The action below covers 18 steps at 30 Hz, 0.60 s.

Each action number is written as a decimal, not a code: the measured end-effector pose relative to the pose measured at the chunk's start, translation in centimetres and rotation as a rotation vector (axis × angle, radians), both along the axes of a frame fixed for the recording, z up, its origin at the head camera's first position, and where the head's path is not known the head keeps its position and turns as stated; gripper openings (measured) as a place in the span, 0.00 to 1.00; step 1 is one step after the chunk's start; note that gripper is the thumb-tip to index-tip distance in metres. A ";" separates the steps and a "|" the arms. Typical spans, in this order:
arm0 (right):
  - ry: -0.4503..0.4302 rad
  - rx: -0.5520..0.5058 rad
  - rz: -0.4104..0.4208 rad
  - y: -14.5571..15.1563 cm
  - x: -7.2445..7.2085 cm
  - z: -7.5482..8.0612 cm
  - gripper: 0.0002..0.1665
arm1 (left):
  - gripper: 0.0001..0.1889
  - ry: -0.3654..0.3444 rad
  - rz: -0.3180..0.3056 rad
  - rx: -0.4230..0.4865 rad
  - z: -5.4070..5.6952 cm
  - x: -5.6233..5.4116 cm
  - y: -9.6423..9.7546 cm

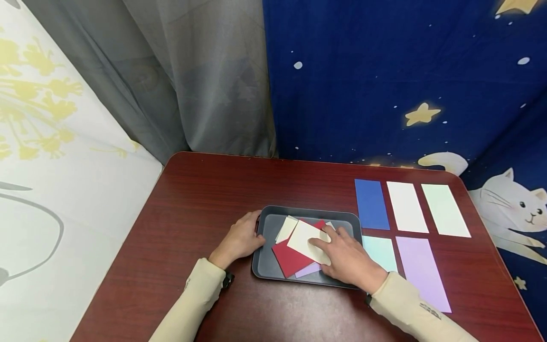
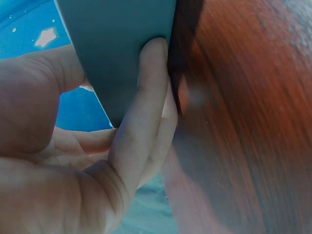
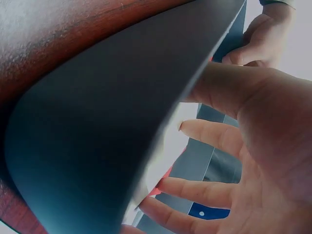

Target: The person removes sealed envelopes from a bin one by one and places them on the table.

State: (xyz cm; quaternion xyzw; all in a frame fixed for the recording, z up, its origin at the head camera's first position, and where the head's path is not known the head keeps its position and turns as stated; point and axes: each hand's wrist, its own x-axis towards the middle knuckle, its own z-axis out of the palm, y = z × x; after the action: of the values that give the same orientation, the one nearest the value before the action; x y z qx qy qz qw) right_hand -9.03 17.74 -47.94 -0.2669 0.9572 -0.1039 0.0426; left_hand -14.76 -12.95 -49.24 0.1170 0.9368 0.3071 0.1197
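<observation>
A dark grey tray (image 1: 268, 266) on the table holds a loose pile of paper cards. On top lies a cream card (image 1: 301, 241), over a red card (image 1: 288, 259), with part of a lilac card (image 1: 308, 270) showing below. A second cream card (image 1: 284, 231) pokes out at the upper left. My left hand (image 1: 241, 240) grips the tray's left side, its fingers against the outer wall (image 2: 117, 44) in the left wrist view. Spread over the pile, my right hand (image 1: 348, 259) touches the top cream card with extended fingertips (image 3: 187, 126); part of the pile is hidden beneath it.
Right of the tray, blue (image 1: 372, 204), white (image 1: 407, 207) and pale green (image 1: 446, 210) cards lie in a back row on the brown table (image 1: 205, 190). In front are a mint card (image 1: 379, 252), partly behind my right hand, and a lilac card (image 1: 423, 273). Curtains hang behind.
</observation>
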 end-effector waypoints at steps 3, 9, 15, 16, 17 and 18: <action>0.003 0.001 -0.002 0.0 0.0 0.0 0.39 | 0.40 0.003 0.005 -0.010 0.1 0.1 0.1; 0.026 0.002 0.005 0.1 0.0 0.1 0.40 | 0.40 0.016 -0.006 0.000 -0.4 -0.1 -0.1; 0.051 0.003 0.012 0.2 0.0 0.0 0.40 | 0.41 0.069 -0.040 0.028 -2.9 -1.0 -0.9; 0.054 0.003 0.012 0.2 -0.1 0.0 0.41 | 0.41 0.054 -0.029 0.029 -2.6 -1.0 -0.8; 0.057 0.004 0.011 0.2 -0.1 0.1 0.41 | 0.41 0.059 -0.030 0.026 -3.1 -1.1 -0.9; 0.058 0.006 0.010 0.2 -0.1 0.1 0.41 | 0.42 0.071 -0.031 0.025 -3.9 -1.4 -1.1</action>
State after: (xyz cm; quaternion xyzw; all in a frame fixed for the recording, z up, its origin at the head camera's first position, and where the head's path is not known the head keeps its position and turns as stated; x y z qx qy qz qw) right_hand -9.14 17.91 -47.83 -0.2744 0.9570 -0.0931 0.0159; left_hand -16.12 -14.06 -53.10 0.1439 0.9347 0.3124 0.0899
